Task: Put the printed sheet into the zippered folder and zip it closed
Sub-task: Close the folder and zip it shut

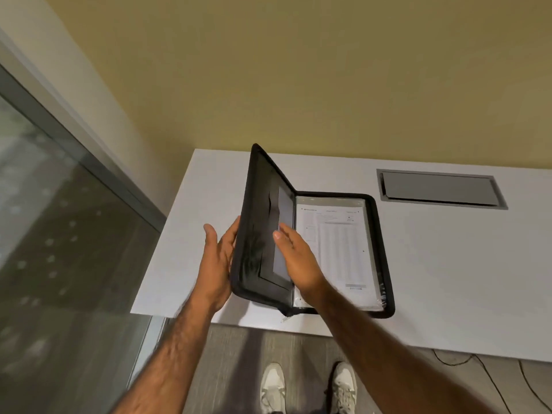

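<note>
A black zippered folder (383, 249) lies unzipped on the white table (448, 264), its right half flat. The printed sheet (337, 249) rests inside that half, over a clear sleeve. The left cover (257, 234) stands raised, nearly upright, showing dark inner pockets. My left hand (218, 264) presses against the cover's outer side, fingers curled around its edge. My right hand (294, 258) lies flat, fingers apart, against the cover's inner face near the spine. A zipper pull (283, 318) hangs at the folder's near edge.
A grey cable hatch (439, 189) is set into the table at the back right. A glass partition (59, 219) runs along the left. The table's near edge is just below the folder; my shoes and floor cables show underneath.
</note>
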A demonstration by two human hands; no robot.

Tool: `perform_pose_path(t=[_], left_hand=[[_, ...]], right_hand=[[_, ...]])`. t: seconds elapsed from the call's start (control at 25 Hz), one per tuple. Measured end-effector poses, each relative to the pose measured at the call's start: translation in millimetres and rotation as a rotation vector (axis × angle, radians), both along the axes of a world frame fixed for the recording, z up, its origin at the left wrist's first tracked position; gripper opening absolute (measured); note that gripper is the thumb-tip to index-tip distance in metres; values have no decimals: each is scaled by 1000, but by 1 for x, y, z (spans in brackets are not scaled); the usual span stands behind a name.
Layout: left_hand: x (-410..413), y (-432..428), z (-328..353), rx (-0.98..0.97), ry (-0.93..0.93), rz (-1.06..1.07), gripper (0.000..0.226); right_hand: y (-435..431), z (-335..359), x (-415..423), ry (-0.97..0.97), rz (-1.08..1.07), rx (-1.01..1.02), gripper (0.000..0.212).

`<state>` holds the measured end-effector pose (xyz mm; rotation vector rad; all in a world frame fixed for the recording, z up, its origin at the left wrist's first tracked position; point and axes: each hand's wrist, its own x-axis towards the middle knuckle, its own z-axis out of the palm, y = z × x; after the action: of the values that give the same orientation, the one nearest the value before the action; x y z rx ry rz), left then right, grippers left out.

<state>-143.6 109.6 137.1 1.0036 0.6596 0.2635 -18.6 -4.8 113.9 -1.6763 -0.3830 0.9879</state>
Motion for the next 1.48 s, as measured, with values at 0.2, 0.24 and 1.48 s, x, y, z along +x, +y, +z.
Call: perform_pose_path(t=[0.2, 0.24, 1.48], left_hand=[[44, -73, -3, 90, -14, -86, 90], [54, -87, -8, 175, 24, -96, 83], [-7, -99, -166, 1055, 600, -456, 54]], right_hand=[[-34, 19, 14, 94, -18, 118, 62], [-42, 20, 18, 111, -30, 131, 61], [-209, -132, 76, -749, -94, -636, 45]])
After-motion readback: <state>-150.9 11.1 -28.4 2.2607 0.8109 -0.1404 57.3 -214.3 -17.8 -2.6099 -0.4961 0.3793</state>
